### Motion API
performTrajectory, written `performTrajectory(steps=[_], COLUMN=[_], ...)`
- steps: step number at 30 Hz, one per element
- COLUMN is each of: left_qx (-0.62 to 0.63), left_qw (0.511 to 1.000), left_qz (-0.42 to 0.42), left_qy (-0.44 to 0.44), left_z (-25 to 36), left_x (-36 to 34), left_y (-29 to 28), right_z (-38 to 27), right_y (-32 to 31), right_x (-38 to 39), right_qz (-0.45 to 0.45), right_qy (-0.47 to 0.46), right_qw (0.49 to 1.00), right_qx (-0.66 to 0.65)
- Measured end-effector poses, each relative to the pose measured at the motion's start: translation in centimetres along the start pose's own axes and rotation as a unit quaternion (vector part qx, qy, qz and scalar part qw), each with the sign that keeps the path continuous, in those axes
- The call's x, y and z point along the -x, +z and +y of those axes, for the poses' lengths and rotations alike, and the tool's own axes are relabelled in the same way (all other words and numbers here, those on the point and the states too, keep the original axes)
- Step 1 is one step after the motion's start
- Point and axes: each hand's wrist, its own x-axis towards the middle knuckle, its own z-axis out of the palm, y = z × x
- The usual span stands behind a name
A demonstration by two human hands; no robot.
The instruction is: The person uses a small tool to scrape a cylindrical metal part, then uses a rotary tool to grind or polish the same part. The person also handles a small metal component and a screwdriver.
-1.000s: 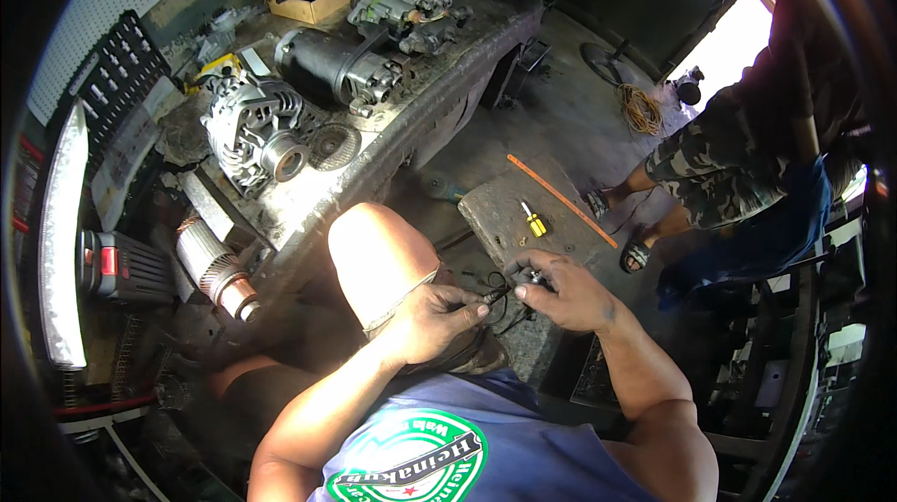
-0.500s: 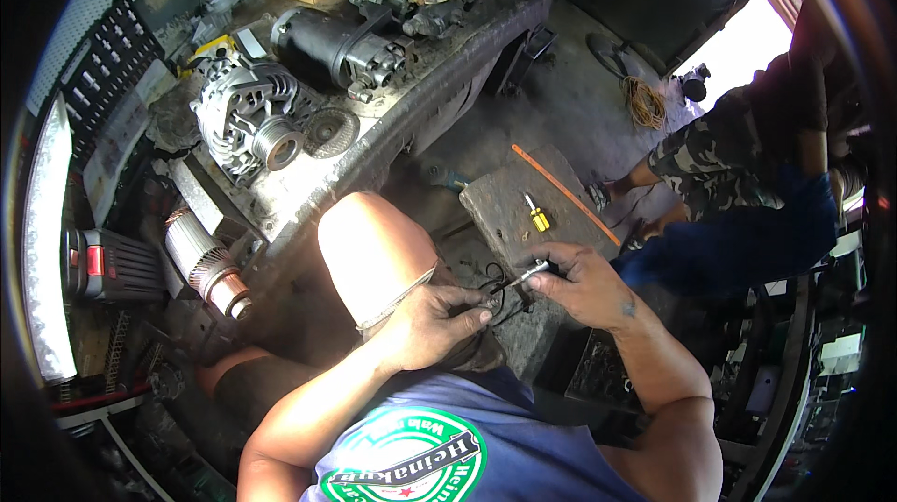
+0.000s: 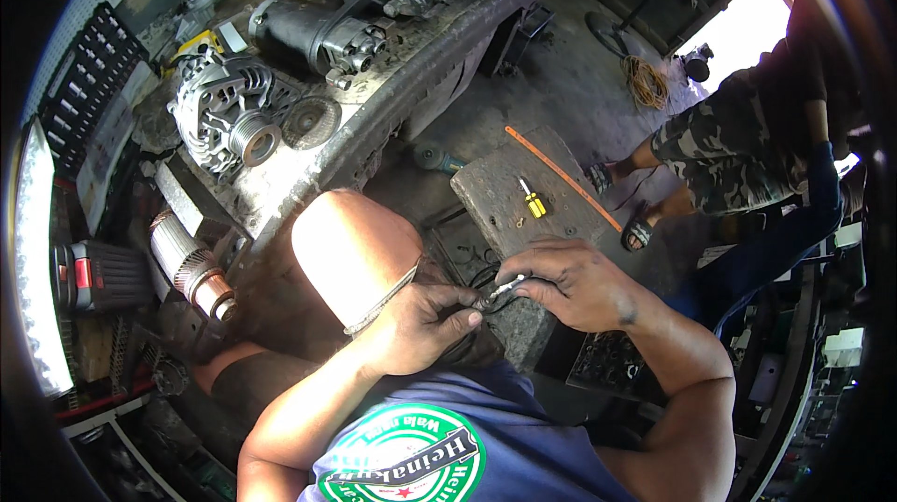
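Note:
My right hand [image 3: 581, 285] pinches a slim silver metal rod-like tool [image 3: 507, 286] between thumb and fingers, its lower end reaching my left fingertips. My left hand [image 3: 420, 326] is closed in a pinch above my lap, close to the right one. Whatever small dark piece sits in the left pinch is too small to make out. Just beyond both hands stands a worn low wooden block [image 3: 486, 198]. On it lie a yellow-handled screwdriver [image 3: 533, 203] and a long orange strip [image 3: 565, 180].
On the metal workbench [image 3: 374, 100] at left are an alternator [image 3: 210, 114], a black starter motor [image 3: 313, 40] and a pulley-like disc [image 3: 311, 123]. A copper-wound armature [image 3: 192, 264] stands below its edge. A power tool [image 3: 437, 160] lies on the floor. Another person's legs [image 3: 705, 152] are at right.
My right hand has moved slightly left, bringing the silver tool down against my left fingertips. The view has shifted a little, and the other person's blue-sleeved arm has changed position.

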Motion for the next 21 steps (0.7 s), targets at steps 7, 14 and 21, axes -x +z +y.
performTrajectory(steps=[7,14,21], left_qx=[0.089,0.121,0.078], left_qw=[0.991,0.985,0.996], left_qz=[-0.088,-0.107,-0.031], left_qy=[-0.034,-0.066,0.001], left_z=[-0.5,-0.5,-0.5], left_x=[-1.0,-1.1,-0.9], left_y=[-0.8,-1.1,0.2], right_z=[0.5,0.5,0.1], right_y=[-0.1,0.2,0.2], right_x=[-0.1,0.1,0.4], right_qz=[0.003,-0.011,-0.006], right_qy=[-0.010,-0.002,-0.010], right_qw=[1.000,1.000,1.000], right_qx=[-0.011,-0.021,-0.021])
